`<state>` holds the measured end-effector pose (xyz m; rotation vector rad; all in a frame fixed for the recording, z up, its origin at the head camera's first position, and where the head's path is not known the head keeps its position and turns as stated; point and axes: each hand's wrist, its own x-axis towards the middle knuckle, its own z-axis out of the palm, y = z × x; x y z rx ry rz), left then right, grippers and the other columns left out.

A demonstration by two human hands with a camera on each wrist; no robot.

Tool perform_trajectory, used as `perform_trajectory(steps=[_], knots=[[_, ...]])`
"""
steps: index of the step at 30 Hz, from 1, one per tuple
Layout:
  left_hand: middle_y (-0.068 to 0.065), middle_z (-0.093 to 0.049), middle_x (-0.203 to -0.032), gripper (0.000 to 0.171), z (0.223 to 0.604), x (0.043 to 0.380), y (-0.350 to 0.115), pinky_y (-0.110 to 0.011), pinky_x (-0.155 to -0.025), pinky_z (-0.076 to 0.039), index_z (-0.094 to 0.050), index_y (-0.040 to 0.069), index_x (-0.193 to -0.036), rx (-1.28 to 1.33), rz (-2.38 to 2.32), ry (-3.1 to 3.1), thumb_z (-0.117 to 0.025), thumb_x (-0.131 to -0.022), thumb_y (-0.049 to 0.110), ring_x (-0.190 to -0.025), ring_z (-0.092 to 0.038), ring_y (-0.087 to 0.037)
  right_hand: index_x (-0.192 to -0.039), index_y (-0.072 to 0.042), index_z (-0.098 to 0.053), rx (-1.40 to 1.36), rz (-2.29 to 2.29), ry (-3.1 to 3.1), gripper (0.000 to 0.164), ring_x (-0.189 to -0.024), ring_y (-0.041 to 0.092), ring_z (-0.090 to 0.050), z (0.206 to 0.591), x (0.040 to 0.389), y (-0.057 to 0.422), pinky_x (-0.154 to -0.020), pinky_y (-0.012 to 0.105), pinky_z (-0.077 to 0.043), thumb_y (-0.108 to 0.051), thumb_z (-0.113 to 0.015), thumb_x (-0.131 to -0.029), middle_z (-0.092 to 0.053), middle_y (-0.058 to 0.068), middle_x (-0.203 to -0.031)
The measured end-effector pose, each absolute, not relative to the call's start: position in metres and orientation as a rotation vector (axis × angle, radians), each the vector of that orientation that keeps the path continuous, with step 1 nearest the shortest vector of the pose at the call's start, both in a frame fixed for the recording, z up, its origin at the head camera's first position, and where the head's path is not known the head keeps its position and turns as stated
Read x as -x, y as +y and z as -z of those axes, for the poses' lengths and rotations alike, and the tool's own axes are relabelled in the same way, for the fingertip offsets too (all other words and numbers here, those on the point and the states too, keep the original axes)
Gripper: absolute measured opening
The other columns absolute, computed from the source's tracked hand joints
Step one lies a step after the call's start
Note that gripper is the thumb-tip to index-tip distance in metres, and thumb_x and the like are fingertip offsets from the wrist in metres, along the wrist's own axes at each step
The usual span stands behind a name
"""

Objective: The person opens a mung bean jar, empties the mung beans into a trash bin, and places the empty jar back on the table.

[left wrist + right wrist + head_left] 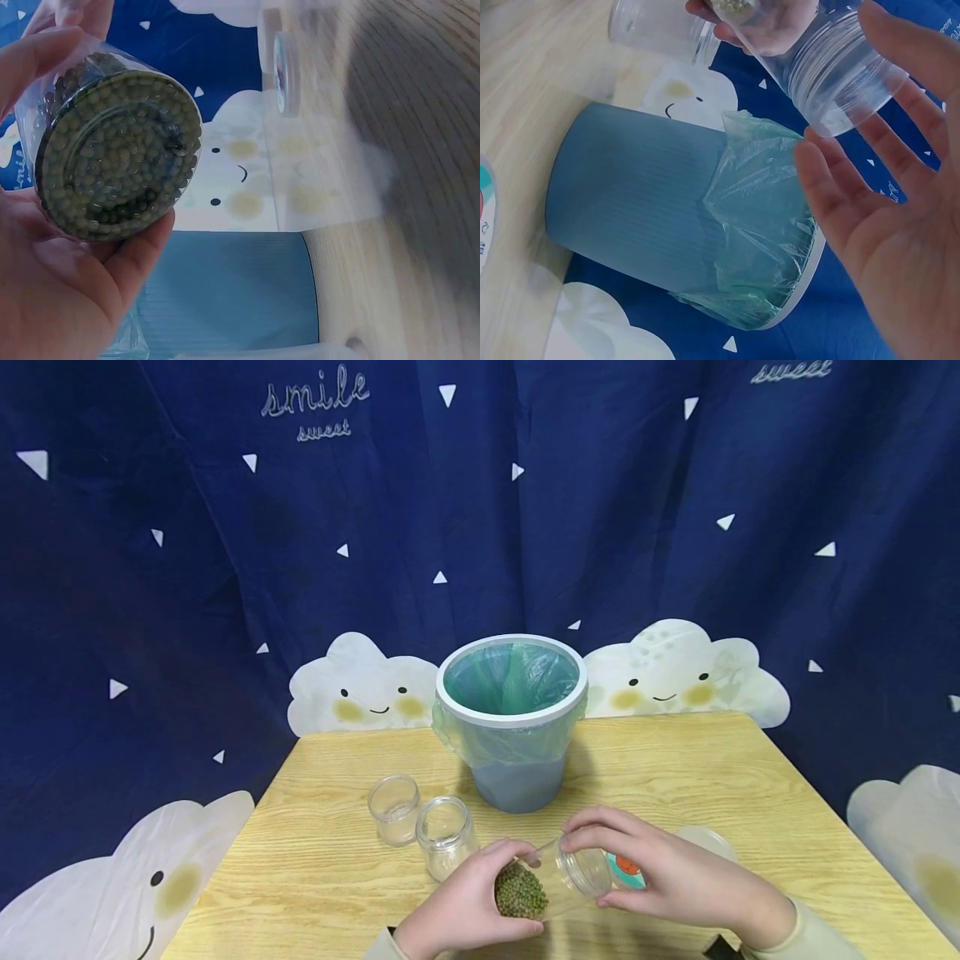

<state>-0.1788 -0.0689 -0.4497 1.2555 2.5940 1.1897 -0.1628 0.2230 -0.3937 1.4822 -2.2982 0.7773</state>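
Note:
My left hand [480,893] grips the base end of a clear jar [558,881] that is tilted on its side. Green beans [521,891] are heaped in its bottom, and the left wrist view looks straight at them through the jar's base [116,154]. Around the jar's threaded mouth curve the fingers and thumb of my right hand [660,868]; in the right wrist view that clear mouth [847,86] lies between thumb and fingers. Left of the hands, two clear jars [446,835] stand on the table.
A grey-blue bin [517,781] with a pale rim and green liner bag [517,681] stands behind the hands. A lid with a teal and orange label [624,870] and a clear disc [708,841] lie by the right hand. The wooden table [330,860] ends at a blue curtain [390,510].

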Motion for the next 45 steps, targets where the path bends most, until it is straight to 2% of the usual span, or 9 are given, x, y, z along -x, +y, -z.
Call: perform_trajectory(steps=[6, 11, 17, 22, 25, 29, 34, 40, 45], knots=[[0.011, -0.064, -0.123, 0.06, 0.45, 0.18, -0.07, -0.023, -0.095, -0.053, -0.055, 0.024, -0.134, -1.247, -1.185, 2.57, -0.087, -0.083, 0.034, -0.109, -0.06, 0.0, -0.142, -0.023, -0.055, -1.486, -0.751, -2.298, 0.06, -0.129, 0.011, -0.053, 0.392, 0.162, 0.224, -0.109, 0.009, -0.037, -0.026, -0.082, -0.089, -0.053, -0.004, -0.143], [0.009, -0.065, -0.124, 0.061, 0.45, 0.181, -0.07, -0.024, -0.096, -0.052, -0.055, 0.022, -0.134, -1.263, -1.173, 2.578, -0.087, -0.082, 0.031, -0.11, -0.06, 0.0, -0.141, -0.025, -0.056, -1.463, -0.736, -2.308, 0.058, -0.13, 0.011, -0.053, 0.389, 0.161, 0.226, -0.109, 0.009, -0.036, -0.026, -0.082, -0.089, -0.053, -0.005, -0.143], [0.006, -0.065, -0.125, 0.06, 0.45, 0.181, -0.07, -0.024, -0.095, -0.052, -0.056, 0.021, -0.131, -1.207, -1.21, 2.573, -0.088, -0.081, 0.03, -0.109, -0.059, -0.001, -0.141, -0.025, -0.057, -1.382, -0.729, -2.303, 0.068, -0.126, 0.01, -0.057, 0.385, 0.16, 0.229, -0.106, 0.009, -0.038, -0.02, -0.089, -0.08, -0.055, -0.007, -0.141], [0.01, -0.062, -0.123, 0.061, 0.45, 0.18, -0.07, -0.023, -0.092, -0.053, -0.055, 0.02, -0.13, -1.166, -1.209, 2.574, -0.088, -0.081, 0.032, -0.105, -0.058, 0.0, -0.14, -0.033, -0.056, -1.195, -0.648, -2.415, 0.067, -0.124, 0.006, -0.058, 0.382, 0.158, 0.234, -0.104, 0.011, -0.041, -0.032, -0.088, -0.082, -0.054, -0.016, -0.139], [0.01, -0.062, -0.124, 0.062, 0.45, 0.179, -0.07, -0.024, -0.093, -0.053, -0.053, 0.021, -0.13, -1.141, -1.209, 2.586, -0.088, -0.081, 0.034, -0.105, -0.058, 0.0, -0.139, -0.032, -0.057, -1.115, -0.632, -2.414, 0.066, -0.121, 0.005, -0.059, 0.38, 0.159, 0.238, -0.103, 0.01, -0.041, -0.037, -0.088, -0.081, -0.056, -0.018, -0.136], [0.008, -0.063, -0.125, 0.064, 0.451, 0.178, -0.069, -0.025, -0.095, -0.053, -0.053, 0.021, -0.131, -1.109, -1.234, 2.611, -0.089, -0.08, 0.036, -0.107, -0.058, -0.001, -0.137, -0.03, -0.059, -1.044, -0.634, -2.377, 0.067, -0.107, 0.002, -0.059, 0.379, 0.163, 0.242, -0.094, 0.009, -0.042, -0.032, -0.091, -0.078, -0.059, -0.016, -0.13], [0.005, -0.064, -0.124, 0.065, 0.452, 0.177, -0.069, -0.026, -0.095, -0.053, -0.052, 0.024, -0.13, -1.111, -1.245, 2.641, -0.09, -0.079, 0.038, -0.109, -0.059, -0.001, -0.137, -0.033, -0.059, -0.954, -0.571, -2.434, 0.066, -0.095, -0.002, -0.054, 0.381, 0.17, 0.249, -0.08, 0.019, -0.05, -0.029, -0.09, -0.079, -0.058, -0.017, -0.128], [0.005, -0.064, -0.122, 0.066, 0.453, 0.176, -0.068, -0.026, -0.094, -0.053, -0.054, 0.021, -0.13, -1.09, -1.266, 2.659, -0.09, -0.078, 0.039, -0.107, -0.058, -0.001, -0.133, -0.031, -0.061, -0.893, -0.484, -2.5, 0.061, -0.092, -0.001, -0.055, 0.389, 0.182, 0.258, -0.076, 0.029, -0.055, -0.032, -0.09, -0.079, -0.059, -0.016, -0.124], [0.01, -0.065, -0.118, 0.066, 0.454, 0.177, -0.067, -0.026, -0.092, -0.054, -0.056, 0.02, -0.129, -1.043, -1.271, 2.679, -0.091, -0.077, 0.041, -0.104, -0.059, -0.002, -0.13, -0.027, -0.063, -0.841, -0.478, -2.573, 0.056, -0.085, -0.002, -0.054, 0.397, 0.196, 0.268, -0.071, 0.025, -0.053, -0.036, -0.088, -0.081, -0.06, -0.014, -0.119]])
